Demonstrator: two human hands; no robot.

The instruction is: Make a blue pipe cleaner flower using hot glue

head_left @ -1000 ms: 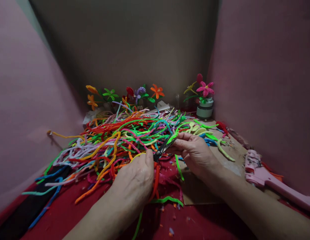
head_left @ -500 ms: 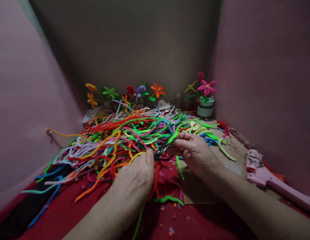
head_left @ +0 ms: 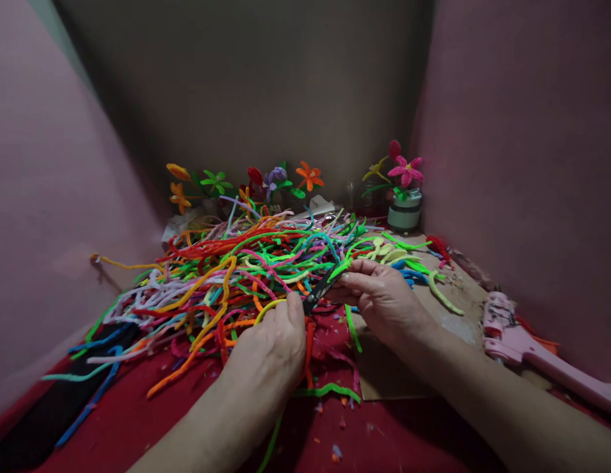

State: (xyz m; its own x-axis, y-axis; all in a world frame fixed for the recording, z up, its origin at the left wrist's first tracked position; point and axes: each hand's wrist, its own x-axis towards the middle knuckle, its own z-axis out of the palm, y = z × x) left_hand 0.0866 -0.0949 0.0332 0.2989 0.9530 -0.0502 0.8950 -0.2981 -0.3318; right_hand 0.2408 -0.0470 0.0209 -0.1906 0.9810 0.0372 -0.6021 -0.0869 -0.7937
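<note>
Pink panels [head_left: 522,164] close off both sides and the heaped fuzzy stems [head_left: 202,246] crowd the middle, so open room is mostly the red cloth [head_left: 384,433] up front and the bare corner of the cardboard [head_left: 394,378], its front edge just below the right forearm. Left hand [head_left: 271,345] is wrapped around black-bladed scissors [head_left: 316,295] (handles mostly hidden); right hand [head_left: 384,299] pinches a bright green fuzzy piece [head_left: 341,268], short and slightly slanted, at the blade tips, before the heap.

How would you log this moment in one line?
left hand: holds scissors | right hand: pinches green strip | colorful pile: beyond
</note>
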